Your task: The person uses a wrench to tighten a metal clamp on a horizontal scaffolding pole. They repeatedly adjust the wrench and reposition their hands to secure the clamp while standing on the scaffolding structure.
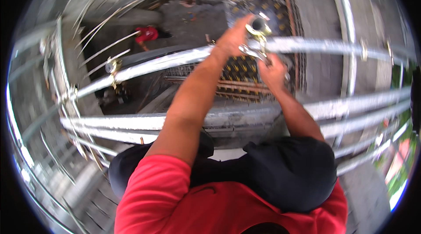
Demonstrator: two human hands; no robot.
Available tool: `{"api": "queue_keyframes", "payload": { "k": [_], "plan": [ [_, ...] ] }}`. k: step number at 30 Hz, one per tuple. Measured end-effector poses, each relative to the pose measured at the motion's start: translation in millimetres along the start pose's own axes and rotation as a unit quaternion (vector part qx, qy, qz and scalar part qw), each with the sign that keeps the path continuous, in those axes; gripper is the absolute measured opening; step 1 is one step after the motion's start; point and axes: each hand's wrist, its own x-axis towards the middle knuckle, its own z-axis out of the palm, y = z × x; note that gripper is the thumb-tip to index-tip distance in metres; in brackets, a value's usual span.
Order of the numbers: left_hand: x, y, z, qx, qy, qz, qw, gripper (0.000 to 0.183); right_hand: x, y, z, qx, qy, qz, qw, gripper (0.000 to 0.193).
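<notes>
My left hand (236,40) is closed around the side of a brassy scaffold coupler (262,43) that sits on a long galvanised tube (302,45). A round grey ring with a dark opening (258,24) shows at the coupler's top. From below, my right hand (272,73) grips a shiny wrench (253,52), whose head lies against the coupler's near side. Part of the wrench is covered by my fingers. Further left on the same tube is another coupler (113,66) holding a second tube end.
Lower horizontal tubes (131,122) run between me and the work, just beyond my bent knees (289,172). Far below lie a floor with rebar and yellow spacers (239,69) and concrete walls. A person in a red shirt (147,34) is down there at the left.
</notes>
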Motion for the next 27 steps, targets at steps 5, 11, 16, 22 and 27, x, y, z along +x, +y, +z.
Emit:
{"api": "queue_keyframes", "payload": {
  "k": [5, 11, 16, 22, 27],
  "plan": [
    [0, 9, -2, -0.049, -0.05, -0.006, 0.998, 0.116, -8, 17, 8, -0.019, 0.04, -0.062, 0.997, 0.02],
    [3, 17, -1, -0.056, -0.064, -0.033, 0.996, 0.106, -3, 12, 4, 0.022, 0.001, 0.014, 1.0, 0.025],
    [5, 9, 3, -0.118, -0.083, -0.08, 0.986, 0.113, 4, 9, -14, -0.008, -0.089, 0.062, 0.994, 0.035],
    [-4, 2, -1, -0.018, -0.054, -0.065, 0.996, 0.112, -2, 8, -8, 0.086, -0.039, 0.023, 0.995, 0.025],
    [-2, 14, -6, 0.018, -0.087, -0.156, 0.984, 0.131, -8, 5, 3, 0.17, -0.035, 0.129, 0.976, 0.021]
  ]
}}
